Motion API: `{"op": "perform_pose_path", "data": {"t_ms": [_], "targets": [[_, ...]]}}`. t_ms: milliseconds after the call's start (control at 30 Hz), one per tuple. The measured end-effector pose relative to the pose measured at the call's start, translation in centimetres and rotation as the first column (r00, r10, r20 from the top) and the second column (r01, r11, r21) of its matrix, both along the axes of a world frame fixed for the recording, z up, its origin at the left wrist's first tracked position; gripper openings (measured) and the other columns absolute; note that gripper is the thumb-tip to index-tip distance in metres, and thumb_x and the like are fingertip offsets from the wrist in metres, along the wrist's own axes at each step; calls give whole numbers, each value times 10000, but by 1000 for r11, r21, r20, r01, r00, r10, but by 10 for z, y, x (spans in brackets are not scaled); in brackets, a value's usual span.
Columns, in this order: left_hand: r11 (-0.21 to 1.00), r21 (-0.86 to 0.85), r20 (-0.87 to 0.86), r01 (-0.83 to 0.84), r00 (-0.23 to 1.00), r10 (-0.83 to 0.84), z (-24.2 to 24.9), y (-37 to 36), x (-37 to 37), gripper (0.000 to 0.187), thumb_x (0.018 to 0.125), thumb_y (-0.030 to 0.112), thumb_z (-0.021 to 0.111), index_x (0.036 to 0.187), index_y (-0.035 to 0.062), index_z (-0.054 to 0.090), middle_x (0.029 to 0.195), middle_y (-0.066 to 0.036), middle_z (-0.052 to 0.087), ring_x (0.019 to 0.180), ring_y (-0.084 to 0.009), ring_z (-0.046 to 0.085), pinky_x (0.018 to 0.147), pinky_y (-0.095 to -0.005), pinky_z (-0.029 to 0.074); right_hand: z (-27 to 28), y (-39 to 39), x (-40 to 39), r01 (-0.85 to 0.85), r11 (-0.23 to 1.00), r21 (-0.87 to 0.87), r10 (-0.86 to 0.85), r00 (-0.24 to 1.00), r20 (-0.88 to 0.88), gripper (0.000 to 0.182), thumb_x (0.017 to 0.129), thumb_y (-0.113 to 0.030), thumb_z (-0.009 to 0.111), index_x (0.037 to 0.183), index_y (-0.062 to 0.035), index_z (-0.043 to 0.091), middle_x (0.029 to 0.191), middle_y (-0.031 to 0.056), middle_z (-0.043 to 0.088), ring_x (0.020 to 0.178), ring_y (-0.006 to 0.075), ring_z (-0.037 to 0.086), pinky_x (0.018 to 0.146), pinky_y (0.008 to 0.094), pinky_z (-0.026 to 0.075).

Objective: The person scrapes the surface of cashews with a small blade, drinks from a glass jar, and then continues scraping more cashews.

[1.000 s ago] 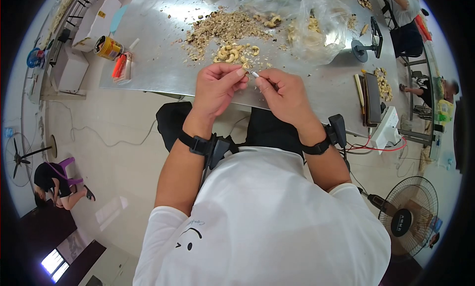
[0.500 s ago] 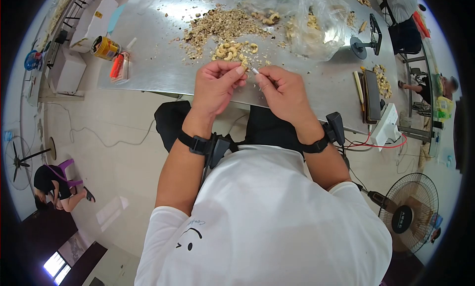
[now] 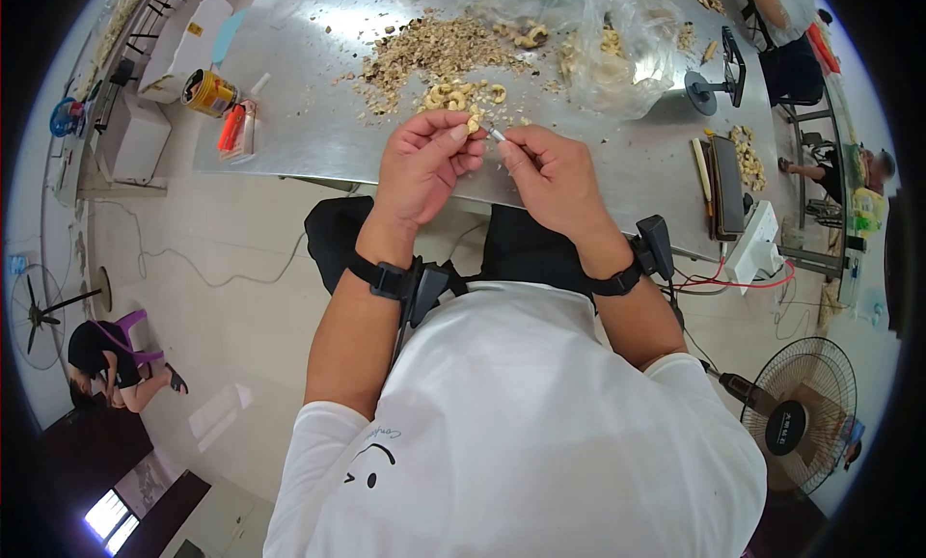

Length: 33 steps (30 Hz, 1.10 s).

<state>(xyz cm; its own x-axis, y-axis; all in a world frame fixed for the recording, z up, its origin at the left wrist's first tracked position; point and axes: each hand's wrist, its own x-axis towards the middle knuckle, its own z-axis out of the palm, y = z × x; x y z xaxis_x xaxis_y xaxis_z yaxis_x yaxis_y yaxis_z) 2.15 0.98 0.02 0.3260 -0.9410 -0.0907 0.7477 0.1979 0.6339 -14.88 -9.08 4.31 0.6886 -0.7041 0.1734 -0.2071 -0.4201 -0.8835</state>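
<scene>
Between the thumb and forefinger of my left hand is a pale cashew nut. My right hand pinches a thin tool with a silvery metal end, its tip pointing at the nut and very close to it. Whether tip and nut touch is too small to tell. Just beyond my hands lies a small pile of curved cashews on the metal table. Behind that pile spreads a heap of brown shell bits.
A clear plastic bag of nuts stands beyond my right hand, near a phone stand. To the right are a dark case and a power strip. A yellow can is at left. Other people sit at both sides.
The tool's tip has shifted slightly up and left, and more of its metal end shows. The nut has turned a little in my left fingers.
</scene>
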Motion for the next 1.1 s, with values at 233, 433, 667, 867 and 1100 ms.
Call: {"op": "perform_pose_path", "data": {"t_ms": [233, 433, 667, 867, 1100], "targets": [[999, 13, 71, -36, 997, 35, -5, -3, -3, 157, 1000, -11, 619, 1149, 6, 663, 1048, -154, 729, 862, -186, 713, 753, -296, 599, 0, 1, 1, -1, 1000, -14, 1, 1000, -1, 138, 939, -133, 687, 1002, -13, 711, 774, 163, 682, 644, 262, 658, 611, 344, 504], [999, 19, 64, -27, 998, 25, -4, -3, -2, 145, 999, -14, 620, 1135, 10, 663, 1046, -152, 730, 860, -182, 711, 757, -296, 597, -1, -2, 5, 181, 968, -174, -180, 983, 18, 131, 941, -134, 685, 992, -16, 709, 746, 155, 666, 629, 260, 646, 604, 350, 497], [998, 11, 74, -60, 996, 59, -7, -5, -4, 151, 990, -31, 624, 1131, 11, 661, 1031, -133, 731, 874, -184, 711, 767, -302, 596, 1, 3, 2, 16, 1000, 2, -16, 1000, 0, 128, 941, -134, 685, 992, -19, 710, 739, 148, 655, 618, 254, 620, 600, 348, 491], [997, 2, 91, -71, 993, 70, -8, -6, -5, 158, 985, -37, 629, 1135, 10, 655, 1035, -130, 730, 891, -187, 712, 788, -307, 597, 0, 4, 4, 69, 995, -70, -72, 996, -43, 144, 943, -157, 682, 1000, -28, 709, 809, 180, 682, 685, 322, 670, 619, 383, 506], [996, -5, 94, -95, 991, 95, -7, -7, -6, 180, 988, -34, 627, 1157, 21, 658, 1048, -126, 728, 899, -178, 714, 784, -301, 600, -8, 7, 7, 82, 991, -103, -83, 997, -8, 155, 941, -169, 684, 1014, -33, 706, 838, 185, 697, 723, 360, 689, 630, 405, 520]]}}
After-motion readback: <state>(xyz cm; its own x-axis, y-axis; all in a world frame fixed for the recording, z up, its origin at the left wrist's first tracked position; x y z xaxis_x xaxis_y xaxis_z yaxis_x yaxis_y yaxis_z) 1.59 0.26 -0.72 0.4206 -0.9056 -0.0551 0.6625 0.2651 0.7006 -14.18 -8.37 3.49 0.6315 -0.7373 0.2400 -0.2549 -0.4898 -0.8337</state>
